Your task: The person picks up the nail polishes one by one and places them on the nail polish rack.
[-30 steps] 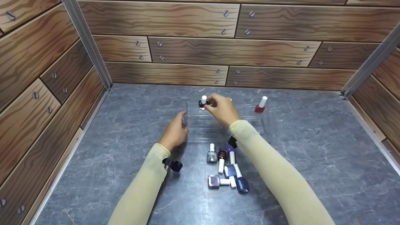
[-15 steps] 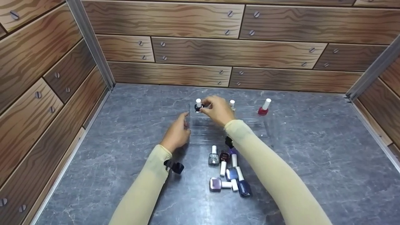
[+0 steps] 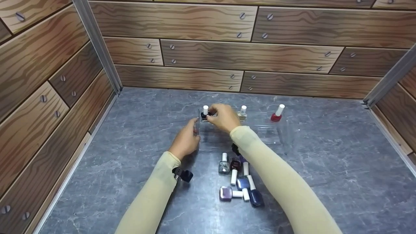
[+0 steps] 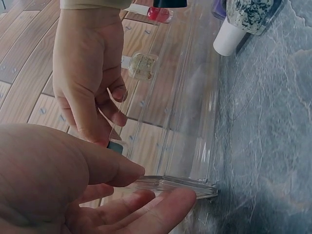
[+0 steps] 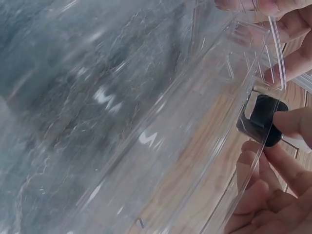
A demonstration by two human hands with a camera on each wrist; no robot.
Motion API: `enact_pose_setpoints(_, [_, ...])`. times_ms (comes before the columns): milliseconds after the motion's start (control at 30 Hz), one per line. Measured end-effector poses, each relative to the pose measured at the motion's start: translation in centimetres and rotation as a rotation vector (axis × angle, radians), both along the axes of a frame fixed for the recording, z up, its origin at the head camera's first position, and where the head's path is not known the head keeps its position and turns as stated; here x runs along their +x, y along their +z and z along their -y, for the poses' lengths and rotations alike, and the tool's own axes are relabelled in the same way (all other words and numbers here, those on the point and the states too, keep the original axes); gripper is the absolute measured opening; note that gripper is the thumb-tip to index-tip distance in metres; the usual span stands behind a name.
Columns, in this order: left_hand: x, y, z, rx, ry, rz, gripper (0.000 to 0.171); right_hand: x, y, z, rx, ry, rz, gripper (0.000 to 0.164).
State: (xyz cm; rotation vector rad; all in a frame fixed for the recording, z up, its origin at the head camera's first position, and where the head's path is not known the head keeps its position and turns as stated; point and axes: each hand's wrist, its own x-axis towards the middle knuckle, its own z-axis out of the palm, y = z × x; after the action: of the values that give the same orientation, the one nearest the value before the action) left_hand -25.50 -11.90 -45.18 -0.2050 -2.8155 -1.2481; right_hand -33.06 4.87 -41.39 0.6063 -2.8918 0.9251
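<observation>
My right hand [image 3: 224, 118] pinches a black nail polish bottle [image 3: 204, 115] with a white cap, upright at the left end of the top back tier of a clear plastic rack [image 3: 263, 131]. In the right wrist view, thumb and fingers hold the black bottle [image 5: 263, 119] by its sides, against the clear wall. My left hand [image 3: 185, 139] grips the rack's left end panel, thumb on one face and fingers on the other. On the same tier stand a clear glitter polish bottle [image 3: 242, 116] and, farther right, a red polish bottle [image 3: 276, 117].
In front of the rack several polish bottles lie close together: silver glitter [image 3: 224, 167], dark red [image 3: 235, 164], purple [image 3: 226, 193], blue [image 3: 242, 183] and navy [image 3: 256, 198]. Another purple one is partly hidden by the right arm. Wood-patterned walls [image 3: 182, 76] enclose the grey marbled table [image 3: 146, 110].
My right hand has moved left and slightly down with the black bottle, to the rack's left end. The glitter bottle on the tier has come into sight. My left hand stays on the end panel.
</observation>
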Motion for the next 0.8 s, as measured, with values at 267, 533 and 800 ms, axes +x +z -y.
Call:
enact_pose_setpoints(267, [-0.1, -0.1, 0.1, 0.010, -0.002, 0.007, 0.070, -0.2, 0.1, -0.3, 0.010, 0.020, -0.010, 0.023])
enact_pose_setpoints(533, [-0.1, 0.0, 0.0, 0.016, -0.001, -0.002, 0.069, 1.8, 1.5, -2.8, -0.066, 0.084, -0.024, 0.035])
enact_pose_setpoints(800, [0.2, -0.1, 0.0, 0.041, -0.007, 0.019, 0.070, 7.4, 1.6, -10.9, -0.207, 0.151, -0.163, 0.011])
